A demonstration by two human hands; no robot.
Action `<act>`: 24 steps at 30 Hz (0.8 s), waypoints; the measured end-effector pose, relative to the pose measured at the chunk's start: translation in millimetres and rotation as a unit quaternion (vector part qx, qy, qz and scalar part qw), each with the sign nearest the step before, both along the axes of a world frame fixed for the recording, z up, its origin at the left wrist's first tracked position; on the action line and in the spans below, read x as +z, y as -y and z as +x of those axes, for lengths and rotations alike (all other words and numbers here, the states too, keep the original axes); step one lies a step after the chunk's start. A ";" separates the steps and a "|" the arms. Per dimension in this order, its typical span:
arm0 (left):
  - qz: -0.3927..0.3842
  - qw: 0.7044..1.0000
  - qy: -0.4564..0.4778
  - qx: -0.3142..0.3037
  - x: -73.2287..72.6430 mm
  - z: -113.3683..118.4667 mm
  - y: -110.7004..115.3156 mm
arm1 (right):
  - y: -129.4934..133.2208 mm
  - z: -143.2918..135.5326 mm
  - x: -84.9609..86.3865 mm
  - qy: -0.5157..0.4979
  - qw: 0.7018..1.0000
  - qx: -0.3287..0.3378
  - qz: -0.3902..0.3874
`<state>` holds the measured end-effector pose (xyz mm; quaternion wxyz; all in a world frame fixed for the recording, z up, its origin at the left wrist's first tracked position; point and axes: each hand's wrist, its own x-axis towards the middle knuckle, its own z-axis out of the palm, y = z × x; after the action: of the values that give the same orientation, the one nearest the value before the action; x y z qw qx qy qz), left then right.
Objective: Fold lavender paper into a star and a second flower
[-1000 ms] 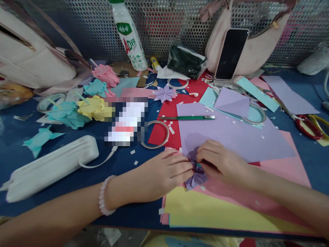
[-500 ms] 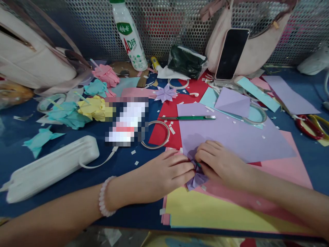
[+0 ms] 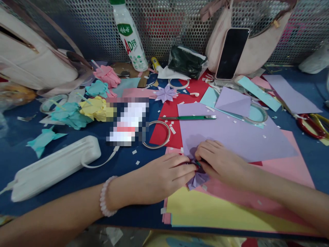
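Note:
A purple folded-paper piece (image 3: pixel 197 180) with pleated points lies under my fingers, partly hidden. My left hand (image 3: pixel 168 175), a pale pink bead bracelet at its wrist, is closed on it from the left. From the right my right hand (image 3: pixel 217 159) pinches the same piece, its fingers curled. A bit of dark green shows between the fingertips; I cannot make out what it is. Beneath the hands are a large purple sheet (image 3: pixel 231 137), pink paper (image 3: pixel 285 171) and a yellow sheet (image 3: pixel 218 209). A green craft knife (image 3: pixel 196 117) rests on the purple sheet.
Tape rolls (image 3: pixel 169 134) sit beyond my hands, near a purple paper star (image 3: pixel 166 93). Folded paper flowers (image 3: pixel 95 108), a white power strip (image 3: pixel 56 168) and a blurred-out lit screen (image 3: pixel 125 123) are leftward. A bottle (image 3: pixel 132 41), phone (image 3: pixel 231 53) and scissors (image 3: pixel 309 126) also stand or lie about.
My left fingers have shifted slightly right over the purple folded paper. The view has moved a little; both hands stay on the same piece.

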<state>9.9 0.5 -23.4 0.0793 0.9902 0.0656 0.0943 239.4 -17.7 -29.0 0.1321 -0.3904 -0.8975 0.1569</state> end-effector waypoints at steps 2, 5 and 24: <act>-0.005 1.000 0.001 -0.007 -0.7 0.4 -0.3 | 0.0 0.4 -1.3 0.005 1.000 0.002 0.004; -0.019 1.000 -0.002 -0.010 -2.0 0.3 -0.4 | 0.1 1.4 -3.8 0.001 1.000 0.000 0.010; -0.063 0.998 0.025 0.007 -1.4 -2.6 -2.0 | 2.5 -0.6 -3.6 0.007 1.000 -0.010 0.021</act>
<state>7.3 2.6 -24.8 0.1422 0.9802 0.0761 0.1153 238.8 -20.3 -32.6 0.1357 -0.3973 -0.8976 0.1343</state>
